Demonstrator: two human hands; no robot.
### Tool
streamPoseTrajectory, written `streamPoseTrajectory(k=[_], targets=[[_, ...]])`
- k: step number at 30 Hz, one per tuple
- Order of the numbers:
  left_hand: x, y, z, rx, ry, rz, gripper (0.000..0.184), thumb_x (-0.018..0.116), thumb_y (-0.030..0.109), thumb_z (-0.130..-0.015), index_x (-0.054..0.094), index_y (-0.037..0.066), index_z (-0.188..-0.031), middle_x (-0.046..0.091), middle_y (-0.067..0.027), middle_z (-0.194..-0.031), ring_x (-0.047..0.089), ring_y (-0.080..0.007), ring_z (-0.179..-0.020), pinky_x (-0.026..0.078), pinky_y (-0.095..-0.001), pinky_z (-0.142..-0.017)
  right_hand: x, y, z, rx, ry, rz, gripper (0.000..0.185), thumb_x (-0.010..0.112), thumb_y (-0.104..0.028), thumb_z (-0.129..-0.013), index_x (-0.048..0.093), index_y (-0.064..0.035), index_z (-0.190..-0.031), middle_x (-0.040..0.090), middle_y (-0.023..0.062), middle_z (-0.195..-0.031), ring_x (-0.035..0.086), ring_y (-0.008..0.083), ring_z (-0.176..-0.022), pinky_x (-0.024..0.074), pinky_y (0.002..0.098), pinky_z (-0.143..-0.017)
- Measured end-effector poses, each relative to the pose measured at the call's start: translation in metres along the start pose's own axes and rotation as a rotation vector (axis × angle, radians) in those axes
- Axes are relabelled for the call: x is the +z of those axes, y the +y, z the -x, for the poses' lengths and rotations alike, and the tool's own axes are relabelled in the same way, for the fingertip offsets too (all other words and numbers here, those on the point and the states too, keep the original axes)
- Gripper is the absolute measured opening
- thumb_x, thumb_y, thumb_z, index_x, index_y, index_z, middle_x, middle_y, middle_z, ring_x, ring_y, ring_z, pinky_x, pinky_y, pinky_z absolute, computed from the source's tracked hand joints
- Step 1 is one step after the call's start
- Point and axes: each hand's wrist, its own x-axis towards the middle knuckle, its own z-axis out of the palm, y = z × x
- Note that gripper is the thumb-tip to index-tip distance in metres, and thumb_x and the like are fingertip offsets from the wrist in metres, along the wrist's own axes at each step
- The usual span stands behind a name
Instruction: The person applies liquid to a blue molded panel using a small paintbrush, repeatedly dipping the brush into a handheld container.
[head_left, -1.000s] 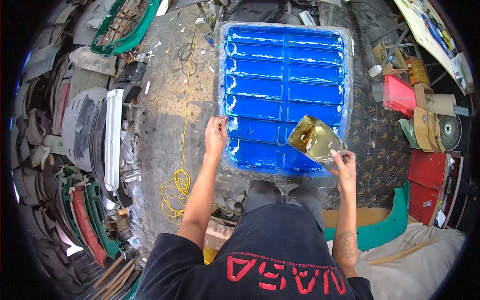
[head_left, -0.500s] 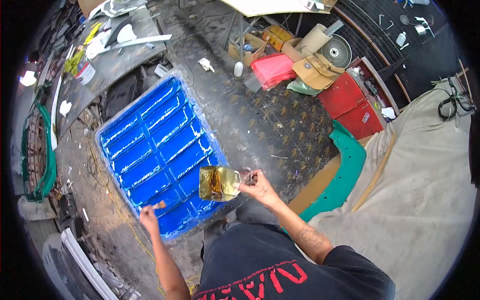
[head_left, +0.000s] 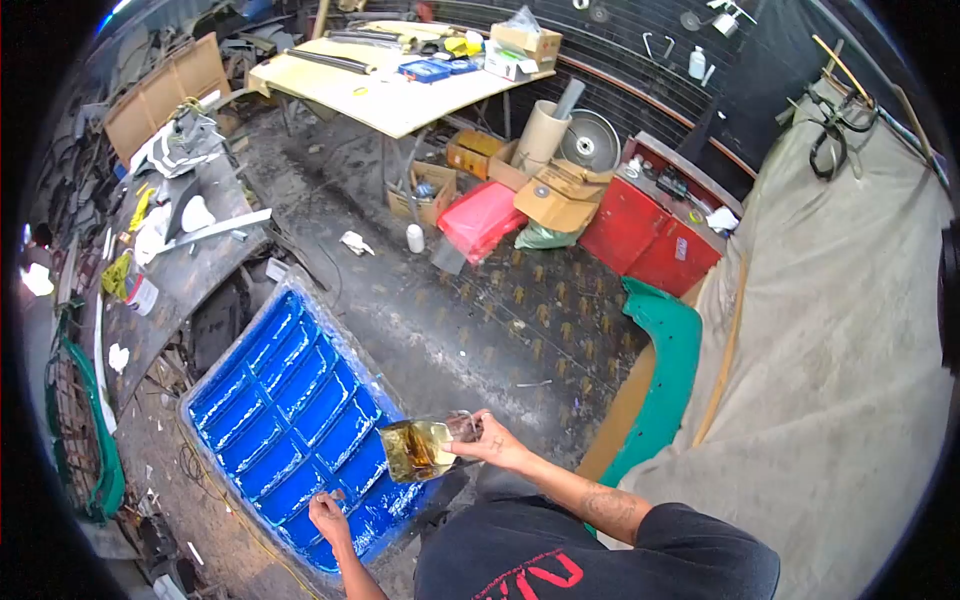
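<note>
My right hand (head_left: pixel 497 443) grips the side of an open, square-sided tin (head_left: pixel 405 455) with amber liquid inside. Something clear or shiny near my thumb is hard to make out. My left hand (head_left: pixel 327 515) is closed around a small brush (head_left: pixel 338 494), of which only the brownish tip shows. Below both hands lies a large blue ribbed panel (head_left: pixel 300 375), wet-looking and streaked with white along its ribs. The brush is over the panel's lower part; whether it touches the surface I cannot tell. The tin is above the panel's right edge.
A curved green part (head_left: pixel 665 370) stands at the right beside a draped grey sheet (head_left: pixel 820 330). Farther back are a red cabinet (head_left: pixel 640 235), cardboard boxes (head_left: pixel 565 195) and a pale table (head_left: pixel 370 105). A cluttered workbench (head_left: pixel 205 225) is at the left, and a yellow cord (head_left: pixel 235 510) runs along the panel.
The view has tilted up, showing more of the back table. My left hand with the brush has come nearer the tin and over the panel. The tin tilts differently now.
</note>
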Motion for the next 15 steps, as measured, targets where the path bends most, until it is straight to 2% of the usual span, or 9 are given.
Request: streamPoseTrajectory(k=[1,3,5,8,10,11,13,14,15], targets=[[-0.004,0.013,-0.001,-0.065,0.042,0.048,0.024,0.048,0.009,-0.093,0.056,-0.005,-0.076,0.058,-0.0168,-0.068,0.055,-0.0269,-0.060,0.043,-0.0401,-0.058,-0.006,-0.012,0.003,0.017,-0.014,-0.036,0.076,0.085,-0.040,-0.071,0.042,0.0072,-0.113,0.061,0.0151,-0.100,0.062,0.0178,-0.094,0.0516,0.0306,-0.081],[-0.019,-0.025,-0.002,0.005,0.082,-0.030,0.022,0.052,0.009,-0.091,0.056,-0.006,-0.075,0.059,-0.0149,-0.065,0.057,-0.0237,-0.059,0.045,-0.0385,-0.057,-0.014,0.014,-0.008,-0.013,-0.024,-0.009,0.076,0.085,-0.041,-0.071,0.043,0.0064,-0.113,0.061,0.0147,-0.100,0.062,0.0183,-0.093,0.0509,0.0301,-0.081],[-0.037,-0.107,-0.004,-0.099,0.100,-0.198,0.017,0.056,0.006,-0.089,0.058,-0.005,-0.076,0.061,-0.0183,-0.069,0.059,-0.0270,-0.061,0.048,-0.0391,-0.060,-0.024,0.028,-0.017,0.006,0.031,0.034,0.076,0.084,-0.042,-0.071,0.043,0.0064,-0.113,0.061,0.0146,-0.100,0.061,0.0177,-0.091,0.0501,0.0292,-0.080],[-0.084,-0.120,0.008,-0.030,0.242,-0.268,0.014,0.055,0.005,-0.087,0.059,-0.005,-0.077,0.062,-0.0200,-0.070,0.060,-0.0312,-0.064,0.047,-0.0422,-0.061,-0.041,0.003,-0.008,0.066,0.004,-0.011,0.077,0.085,-0.041,-0.071,0.041,0.0050,-0.114,0.061,0.0136,-0.098,0.059,0.0165,-0.088,0.0492,0.0287,-0.076],[-0.101,-0.093,0.005,-0.421,0.291,-0.179,0.011,0.054,0.003,-0.084,0.059,-0.004,-0.077,0.061,-0.0199,-0.071,0.060,-0.0358,-0.068,0.046,-0.0442,-0.064,-0.046,0.019,-0.020,0.049,0.026,0.025,0.075,0.085,-0.040,-0.070,0.040,0.0026,-0.114,0.059,0.0114,-0.094,0.058,0.0147,-0.084,0.0487,0.0279,-0.070],[-0.097,-0.083,0.008,-0.435,0.306,-0.181,0.011,0.054,0.003,-0.084,0.059,-0.004,-0.077,0.061,-0.0199,-0.071,0.060,-0.0358,-0.068,0.046,-0.0442,-0.064,-0.050,0.029,-0.025,0.044,0.007,0.033,0.075,0.085,-0.040,-0.070,0.040,0.0026,-0.114,0.059,0.0114,-0.094,0.058,0.0147,-0.084,0.0487,0.0279,-0.070],[-0.085,-0.063,0.019,0.016,0.291,-0.449,0.010,0.054,0.003,-0.082,0.059,-0.003,-0.076,0.059,-0.0201,-0.074,0.058,-0.0379,-0.073,0.046,-0.0450,-0.068,-0.052,0.022,-0.026,0.024,0.003,0.005,0.073,0.085,-0.040,-0.070,0.041,0.0016,-0.112,0.058,0.0091,-0.091,0.057,0.0128,-0.080,0.0478,0.0266,-0.066],[-0.073,-0.059,0.019,0.072,0.141,-0.522,0.010,0.053,0.003,-0.083,0.059,-0.001,-0.077,0.058,-0.0208,-0.078,0.057,-0.0393,-0.078,0.047,-0.0459,-0.073,-0.051,0.027,-0.030,0.006,0.005,-0.030,0.071,0.085,-0.041,-0.070,0.042,0.0007,-0.109,0.056,0.0076,-0.089,0.055,0.0114,-0.076,0.0470,0.0256,-0.063],[-0.050,-0.052,0.023,0.158,0.181,-0.543,0.011,0.053,0.005,-0.084,0.060,-0.001,-0.078,0.060,-0.0220,-0.083,0.058,-0.0397,-0.084,0.047,-0.0473,-0.078,-0.052,0.016,-0.029,0.008,-0.005,-0.026,0.071,0.085,-0.041,-0.070,0.042,0.0007,-0.109,0.056,0.0076,-0.089,0.055,0.0114,-0.076,0.0470,0.0256,-0.063]])
